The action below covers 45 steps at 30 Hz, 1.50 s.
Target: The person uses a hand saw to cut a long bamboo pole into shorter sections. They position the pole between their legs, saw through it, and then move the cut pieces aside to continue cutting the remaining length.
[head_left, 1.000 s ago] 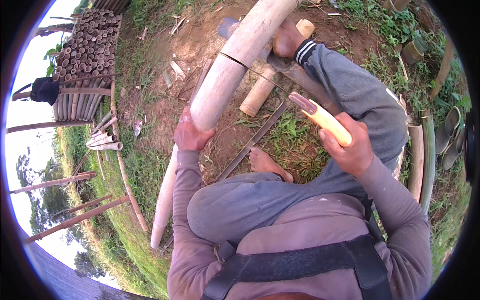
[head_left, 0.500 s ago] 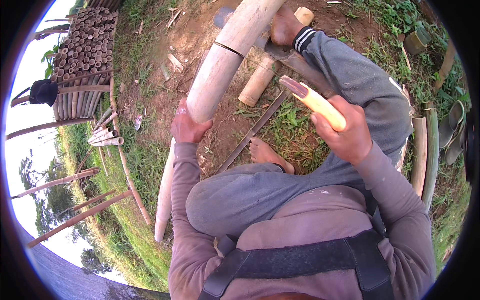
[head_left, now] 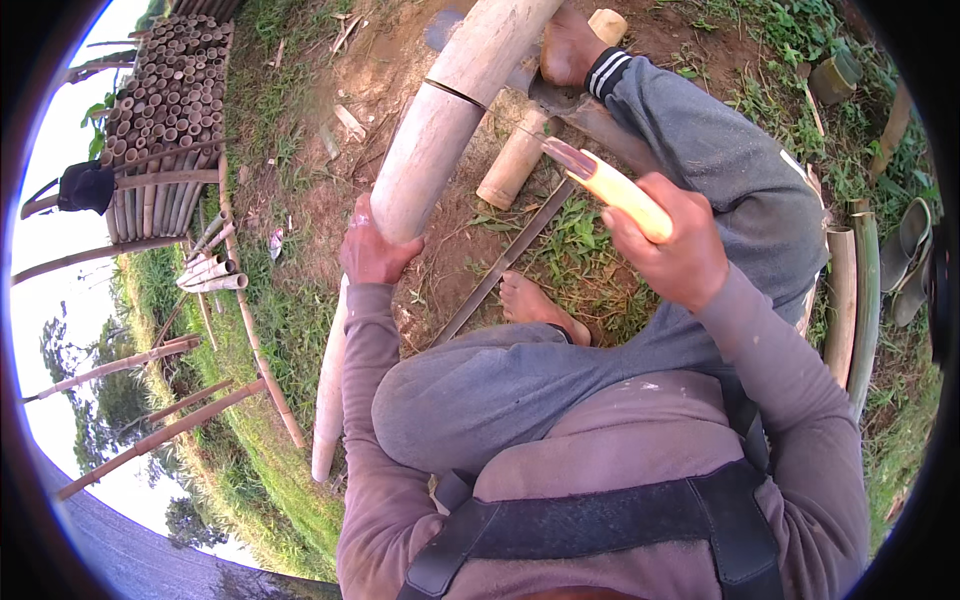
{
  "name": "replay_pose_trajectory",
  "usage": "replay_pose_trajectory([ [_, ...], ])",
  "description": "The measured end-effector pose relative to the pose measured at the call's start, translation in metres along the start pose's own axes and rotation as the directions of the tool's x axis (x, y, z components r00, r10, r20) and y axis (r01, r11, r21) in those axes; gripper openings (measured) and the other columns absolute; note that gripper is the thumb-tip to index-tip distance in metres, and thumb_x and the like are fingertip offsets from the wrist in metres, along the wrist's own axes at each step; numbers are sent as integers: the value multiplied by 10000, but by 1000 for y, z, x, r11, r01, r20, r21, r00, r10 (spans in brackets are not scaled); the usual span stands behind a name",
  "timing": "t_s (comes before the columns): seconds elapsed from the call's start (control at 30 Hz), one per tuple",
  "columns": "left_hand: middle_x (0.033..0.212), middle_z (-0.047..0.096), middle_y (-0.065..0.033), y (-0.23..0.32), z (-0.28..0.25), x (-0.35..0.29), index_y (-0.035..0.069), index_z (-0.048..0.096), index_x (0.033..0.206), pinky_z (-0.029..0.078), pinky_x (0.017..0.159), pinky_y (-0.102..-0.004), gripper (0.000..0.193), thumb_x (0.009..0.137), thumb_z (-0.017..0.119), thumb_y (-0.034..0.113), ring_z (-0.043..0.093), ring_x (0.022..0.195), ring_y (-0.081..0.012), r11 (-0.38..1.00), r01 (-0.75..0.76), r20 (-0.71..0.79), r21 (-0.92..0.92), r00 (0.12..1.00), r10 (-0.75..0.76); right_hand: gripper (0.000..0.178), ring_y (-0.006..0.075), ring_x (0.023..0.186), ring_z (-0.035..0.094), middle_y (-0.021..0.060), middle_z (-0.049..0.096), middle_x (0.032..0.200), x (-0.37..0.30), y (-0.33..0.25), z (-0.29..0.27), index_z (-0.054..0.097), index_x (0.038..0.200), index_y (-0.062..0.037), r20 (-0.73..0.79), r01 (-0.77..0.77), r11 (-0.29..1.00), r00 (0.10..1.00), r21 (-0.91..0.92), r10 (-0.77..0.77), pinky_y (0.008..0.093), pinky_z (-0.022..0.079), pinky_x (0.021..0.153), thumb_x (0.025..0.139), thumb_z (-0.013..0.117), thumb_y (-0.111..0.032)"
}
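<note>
A thick pale bamboo pole (head_left: pixel 425 150) slants across the upper middle, with a dark narrow cut running across it. My left hand (head_left: pixel 375 245) is wrapped round its near end. In my right hand (head_left: pixel 680 235) is a hand saw (head_left: pixel 625 195), gripped by its straight yellow wooden handle with a brown front part. The thin blade shows almost edge-on and leads toward the cut; most of it is hard to see. My bare foot (head_left: pixel 572 50) is beside the pole's far part.
A short bamboo piece (head_left: pixel 517 165) and a long flat dark strip (head_left: pixel 510 255) lie on the ground before me. Cut bamboo is stacked on a rack (head_left: pixel 170 90) at far left. Bamboo lengths (head_left: pixel 840 300) and boots (head_left: pixel 905 250) are at right. Another pale pole (head_left: pixel 330 400) lies by my left arm.
My right hand and the saw handle have moved left and slightly forward, closer to the bamboo pole. My left hand keeps its grip, and the pole has barely shifted.
</note>
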State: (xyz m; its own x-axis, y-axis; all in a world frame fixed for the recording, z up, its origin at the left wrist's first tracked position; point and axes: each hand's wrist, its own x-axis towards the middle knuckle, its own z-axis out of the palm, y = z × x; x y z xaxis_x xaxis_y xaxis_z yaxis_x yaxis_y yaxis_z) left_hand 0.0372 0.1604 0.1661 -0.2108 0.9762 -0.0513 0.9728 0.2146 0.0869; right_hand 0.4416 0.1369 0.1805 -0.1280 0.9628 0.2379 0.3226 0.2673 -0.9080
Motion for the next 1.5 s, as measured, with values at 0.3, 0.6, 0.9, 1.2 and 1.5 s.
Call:
replay_pose_trajectory([
  [0.3,1268,731,-223,-14,5,3,122,500,1505,577,986,-504,1051,604,972,389,725,1148,-426,998,20,21,-67,1000,-19,275,409,731,738,216,718,765,12,-18,-1,684,965,-20,74,-68,996,995,-49,71,474,578,648,936,815,-260],
  [0.6,1269,725,-226,23,-9,13,111,508,1480,577,973,-513,1019,611,969,377,724,1136,-433,999,-29,47,-18,998,29,226,375,619,685,183,702,722,97,15,68,692,974,-11,-32,-17,992,999,-128,13,402,546,598,950,819,-196],
  [0.9,1219,737,-261,2,-7,0,52,530,1464,584,966,-510,1041,594,977,406,735,1115,-436,1000,-3,20,-27,1000,4,238,402,699,729,197,718,763,-17,-8,-16,683,965,-37,29,-7,999,1000,-38,8,473,565,612,925,830,-220],
  [1.2,1272,725,-221,3,-16,0,97,514,1458,568,984,-515,1008,609,973,388,721,1144,-432,997,-20,50,-68,998,23,294,429,760,745,215,750,828,13,-12,3,701,1005,-20,62,-11,998,998,-65,15,516,590,671,945,803,-289],
  [1.5,1253,728,-237,12,-6,12,103,493,1501,573,971,-524,1077,597,970,442,722,1141,-436,1000,-9,60,-2,998,10,382,488,803,729,252,734,817,84,5,51,677,971,-34,51,-35,990,998,-139,42,566,581,725,970,747,-410],
])
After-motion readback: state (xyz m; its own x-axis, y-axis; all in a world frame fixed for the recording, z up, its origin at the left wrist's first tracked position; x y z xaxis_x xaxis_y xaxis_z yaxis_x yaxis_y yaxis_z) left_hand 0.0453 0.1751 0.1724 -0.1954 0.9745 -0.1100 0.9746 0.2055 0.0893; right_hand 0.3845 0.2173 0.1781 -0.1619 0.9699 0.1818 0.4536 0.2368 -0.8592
